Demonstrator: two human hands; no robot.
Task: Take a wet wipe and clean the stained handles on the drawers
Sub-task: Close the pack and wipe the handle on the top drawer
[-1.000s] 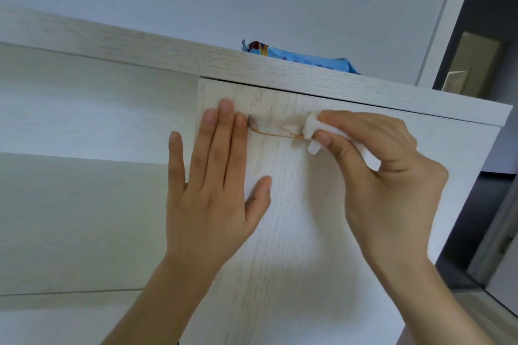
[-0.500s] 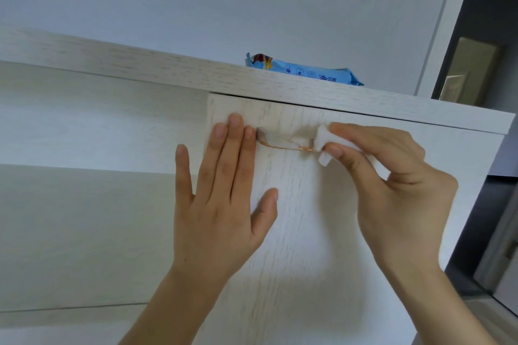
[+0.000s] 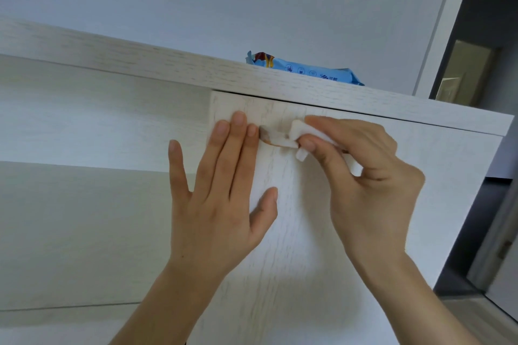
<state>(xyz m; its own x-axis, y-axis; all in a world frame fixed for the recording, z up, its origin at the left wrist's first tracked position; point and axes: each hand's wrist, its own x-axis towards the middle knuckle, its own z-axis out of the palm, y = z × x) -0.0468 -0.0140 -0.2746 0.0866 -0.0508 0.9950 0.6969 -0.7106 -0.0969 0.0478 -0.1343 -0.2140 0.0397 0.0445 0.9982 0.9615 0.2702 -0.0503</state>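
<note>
The left hand [image 3: 221, 196] lies flat on the pale, whitewashed wood-grain drawer front [image 3: 294, 232], all 5 fingers straight and spread, holding nothing; it is probably there to keep the drawer from sliding while the handle is rubbed. Its fingertips reach almost to the left end of the small light handle [image 3: 273, 138], which sits near the top edge of the drawer front, just under the overhanging cabinet top [image 3: 168, 64]; a brownish stain shows at the handle's left end. The right hand [image 3: 364, 176] has its thumb and forefinger curled and pinches a folded white wet wipe [image 3: 298, 131] around the handle, apparently so the cloth reaches both faces at once. A blue plastic pack of wipes [image 3: 305, 71] lies on the cabinet top, toward its right corner, close enough for a fresh sheet.
</note>
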